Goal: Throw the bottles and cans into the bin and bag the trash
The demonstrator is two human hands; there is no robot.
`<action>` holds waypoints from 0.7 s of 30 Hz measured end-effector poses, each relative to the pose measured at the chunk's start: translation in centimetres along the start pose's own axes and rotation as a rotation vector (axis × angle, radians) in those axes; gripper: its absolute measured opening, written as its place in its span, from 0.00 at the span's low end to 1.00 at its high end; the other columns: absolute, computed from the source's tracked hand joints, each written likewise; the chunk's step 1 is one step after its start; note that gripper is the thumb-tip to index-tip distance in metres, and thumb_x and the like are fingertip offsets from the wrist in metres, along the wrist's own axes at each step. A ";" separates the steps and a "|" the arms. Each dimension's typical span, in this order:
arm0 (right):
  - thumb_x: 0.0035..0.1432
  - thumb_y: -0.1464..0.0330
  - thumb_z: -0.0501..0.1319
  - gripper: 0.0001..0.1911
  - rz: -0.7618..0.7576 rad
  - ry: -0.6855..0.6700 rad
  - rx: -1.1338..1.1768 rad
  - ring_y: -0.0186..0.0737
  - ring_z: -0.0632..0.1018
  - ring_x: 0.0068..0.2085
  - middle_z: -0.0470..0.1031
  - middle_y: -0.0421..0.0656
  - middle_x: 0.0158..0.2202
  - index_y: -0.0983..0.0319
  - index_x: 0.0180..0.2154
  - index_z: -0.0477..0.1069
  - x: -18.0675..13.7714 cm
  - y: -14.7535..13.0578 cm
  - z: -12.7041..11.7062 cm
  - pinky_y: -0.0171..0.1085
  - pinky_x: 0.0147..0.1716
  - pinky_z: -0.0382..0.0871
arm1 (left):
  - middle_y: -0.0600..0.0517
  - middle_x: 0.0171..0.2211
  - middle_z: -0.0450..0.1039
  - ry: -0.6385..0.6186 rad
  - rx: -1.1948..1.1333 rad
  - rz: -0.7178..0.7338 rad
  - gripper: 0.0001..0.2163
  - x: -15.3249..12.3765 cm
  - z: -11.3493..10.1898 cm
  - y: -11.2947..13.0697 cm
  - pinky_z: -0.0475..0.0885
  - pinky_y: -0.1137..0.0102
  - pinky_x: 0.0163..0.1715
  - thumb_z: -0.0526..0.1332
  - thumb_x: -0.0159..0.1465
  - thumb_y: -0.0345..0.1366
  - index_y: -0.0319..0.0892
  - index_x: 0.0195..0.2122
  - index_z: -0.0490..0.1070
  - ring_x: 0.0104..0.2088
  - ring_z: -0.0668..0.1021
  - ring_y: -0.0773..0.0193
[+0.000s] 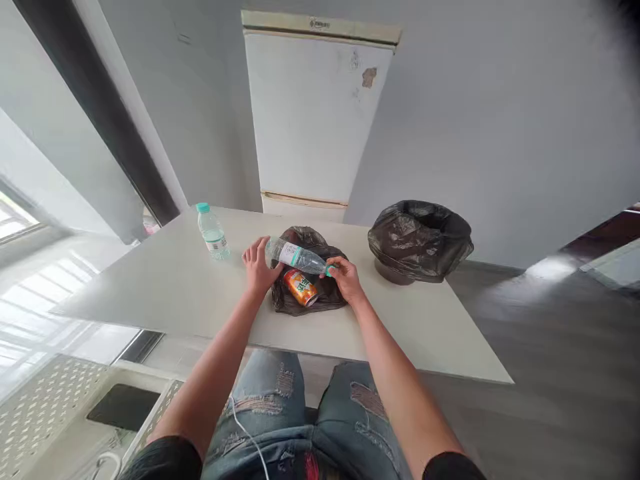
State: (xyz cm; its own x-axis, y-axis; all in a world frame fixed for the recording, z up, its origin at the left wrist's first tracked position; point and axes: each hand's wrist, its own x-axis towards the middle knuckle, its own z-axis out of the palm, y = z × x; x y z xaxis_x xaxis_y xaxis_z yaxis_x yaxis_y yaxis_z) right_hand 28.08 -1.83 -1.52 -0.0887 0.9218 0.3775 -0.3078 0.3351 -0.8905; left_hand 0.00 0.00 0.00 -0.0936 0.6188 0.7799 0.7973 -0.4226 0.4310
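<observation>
Plastic bottle (295, 257) gripped by L hand (259, 267) & R hand (346, 280) (at cap (330, 270)), bare table (165, 287) both sides.

left hand (259, 267): fingers curled, gripping | right hand (347, 279): fingers pinched | both forearms extended

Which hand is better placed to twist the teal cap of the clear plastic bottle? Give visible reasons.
Probably the right hand: it pinches the teal cap of the clear plastic bottle, held sideways. The left hand grips the base end, far from the cap.
</observation>
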 end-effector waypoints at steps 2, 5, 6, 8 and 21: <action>0.53 0.54 0.78 0.19 0.026 -0.005 -0.014 0.42 0.84 0.32 0.78 0.38 0.37 0.57 0.39 0.77 -0.1 -0.2 0.2 0.43 0.42 0.78 | 0.36 0.64 0.69 -0.062 0.013 0.005 0.33 -0.1 -0.2 0.3 0.59 0.50 0.66 0.69 0.60 0.39 0.42 0.68 0.68 0.64 0.71 0.39; 0.53 0.46 0.75 0.25 0.035 -0.002 -0.040 0.43 0.83 0.33 0.78 0.40 0.37 0.57 0.42 0.76 -0.2 -0.5 0.5 0.44 0.44 0.77 | 0.37 0.64 0.69 -0.090 0.025 -0.028 0.31 0.1 -0.4 0.8 0.59 0.50 0.65 0.70 0.61 0.39 0.45 0.66 0.70 0.63 0.71 0.40; 0.55 0.43 0.72 0.27 0.029 0.003 -0.048 0.43 0.83 0.33 0.78 0.40 0.37 0.57 0.44 0.76 -0.2 -0.7 0.5 0.45 0.44 0.77 | 0.37 0.64 0.69 -0.079 0.026 -0.052 0.31 0.2 -0.6 0.9 0.60 0.50 0.65 0.70 0.61 0.40 0.46 0.66 0.71 0.63 0.71 0.40; 0.61 0.40 0.66 0.28 0.004 0.028 -0.093 0.41 0.82 0.33 0.77 0.41 0.37 0.56 0.46 0.75 -0.2 -0.9 0.5 0.43 0.43 0.76 | 0.38 0.63 0.69 -0.028 0.017 -0.119 0.31 0.4 -0.9 1.0 0.61 0.51 0.64 0.72 0.60 0.44 0.46 0.65 0.72 0.62 0.72 0.40; 0.63 0.79 0.55 0.31 -0.290 -0.329 -0.854 0.46 0.74 0.50 0.74 0.45 0.49 0.51 0.63 0.74 -0.9 -0.4 1.2 0.49 0.56 0.72 | 0.38 0.57 0.75 0.146 0.196 -0.817 0.31 -2.1 -12.1 -3.0 0.67 0.44 0.62 0.67 0.62 0.58 0.43 0.59 0.71 0.60 0.75 0.38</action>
State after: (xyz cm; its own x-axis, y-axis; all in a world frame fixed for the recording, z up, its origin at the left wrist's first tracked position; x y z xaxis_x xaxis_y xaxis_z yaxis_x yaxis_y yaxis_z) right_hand 27.16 -3.06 -1.24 -0.4193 0.7231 0.5489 0.4230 0.6906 -0.5866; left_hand -9.43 -8.02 2.51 -0.7496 0.5824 0.3145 0.5335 0.2503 0.8079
